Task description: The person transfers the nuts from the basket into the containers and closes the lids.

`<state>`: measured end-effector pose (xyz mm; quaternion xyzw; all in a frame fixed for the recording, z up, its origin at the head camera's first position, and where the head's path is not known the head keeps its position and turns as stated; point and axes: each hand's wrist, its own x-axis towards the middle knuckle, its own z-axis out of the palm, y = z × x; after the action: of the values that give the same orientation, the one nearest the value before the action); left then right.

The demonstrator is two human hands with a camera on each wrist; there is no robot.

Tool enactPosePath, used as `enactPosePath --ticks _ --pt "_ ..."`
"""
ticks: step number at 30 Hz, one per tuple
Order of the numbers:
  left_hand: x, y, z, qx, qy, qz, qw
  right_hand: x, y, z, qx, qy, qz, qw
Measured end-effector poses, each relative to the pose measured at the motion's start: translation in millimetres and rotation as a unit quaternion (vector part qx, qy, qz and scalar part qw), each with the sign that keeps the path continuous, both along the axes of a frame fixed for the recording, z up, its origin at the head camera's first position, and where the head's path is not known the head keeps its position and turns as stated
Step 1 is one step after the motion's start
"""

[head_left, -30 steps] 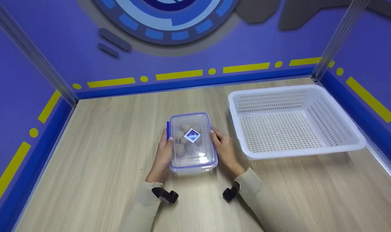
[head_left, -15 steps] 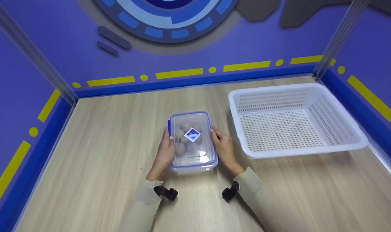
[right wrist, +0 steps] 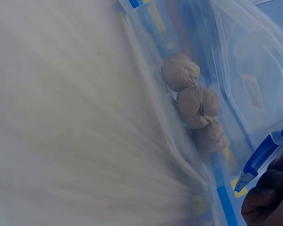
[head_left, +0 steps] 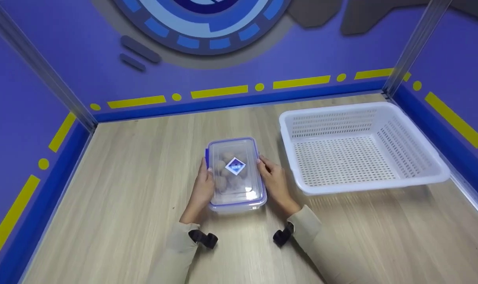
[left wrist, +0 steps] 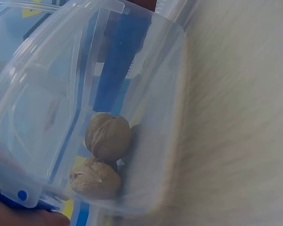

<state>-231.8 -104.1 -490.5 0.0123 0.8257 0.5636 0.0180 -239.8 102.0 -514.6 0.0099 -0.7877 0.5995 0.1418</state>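
Observation:
A clear plastic food container with a blue-edged lid and a diamond label sits in front of me, between both hands. Several walnuts show through its wall. My left hand grips the left side, thumb on the rim, beside a blue latch. On the opposite side my right hand holds the container with the thumb at the lid's edge. In the right wrist view, curled fingers lie against another blue latch, which sticks out from the side. The undersides of both hands are hidden in the head view.
To the right stands a white perforated plastic basket with nothing inside. Light wood-grain tabletop lies under everything. Blue-purple panels with yellow marks wall in the back and both sides.

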Motion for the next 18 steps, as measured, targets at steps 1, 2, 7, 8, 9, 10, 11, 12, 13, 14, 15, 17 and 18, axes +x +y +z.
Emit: enactPosePath --ticks 1,2,7,8,9,10,11,12,13,14,15,17,18 --pt "-0.1 -0.1 0.1 0.0 0.001 -0.002 1.0 0.0 0.4 0.5 -0.005 -0.001 0.0 1.0" --pt "-0.1 -0.1 0.3 0.0 0.002 -0.003 1.0 -0.1 0.7 0.6 -0.008 0.0 0.001 1.0" --pt "0.6 -1.7 -0.5 0.003 0.006 -0.007 0.9999 -0.4 0.2 0.5 -0.011 0.003 -0.009 1.0" --pt "0.7 -2.0 -0.7 0.003 0.008 -0.007 0.9999 -0.6 0.2 0.1 -0.012 0.0 -0.01 1.0" --pt "0.6 -2.2 -0.9 0.003 0.009 -0.008 0.9999 -0.6 0.2 -0.4 -0.016 -0.007 -0.009 1.0" --pt "0.4 -2.3 -1.0 0.004 0.01 -0.008 0.9999 -0.8 0.4 -1.1 -0.025 -0.015 -0.004 1.0" --pt "0.5 -2.3 -0.8 0.005 0.009 -0.008 0.9999 -0.7 0.6 -1.6 -0.033 -0.025 0.003 0.999" --pt "0.5 -2.2 -0.7 0.006 0.009 -0.008 0.9999 -0.5 1.0 -2.2 -0.044 -0.034 0.011 0.998" --pt "0.6 -2.1 -0.7 0.007 0.008 -0.008 0.9999 -0.5 1.4 -2.6 -0.055 -0.044 0.021 0.997" --pt "0.7 -2.0 -0.6 0.008 0.006 -0.008 0.9999 -0.5 1.8 -3.1 -0.066 -0.052 0.03 0.996" --pt "0.6 -1.9 -0.5 0.01 0.006 -0.008 0.9999 -0.5 2.2 -3.4 -0.076 -0.057 0.04 0.995" --pt "0.4 -1.8 -0.4 0.012 0.003 -0.007 0.9999 -0.9 2.9 -4.0 -0.086 -0.071 0.053 0.992" --pt "0.0 -1.9 -0.6 0.014 0.004 -0.009 0.9999 -1.4 3.1 -4.3 -0.093 -0.078 0.058 0.991"
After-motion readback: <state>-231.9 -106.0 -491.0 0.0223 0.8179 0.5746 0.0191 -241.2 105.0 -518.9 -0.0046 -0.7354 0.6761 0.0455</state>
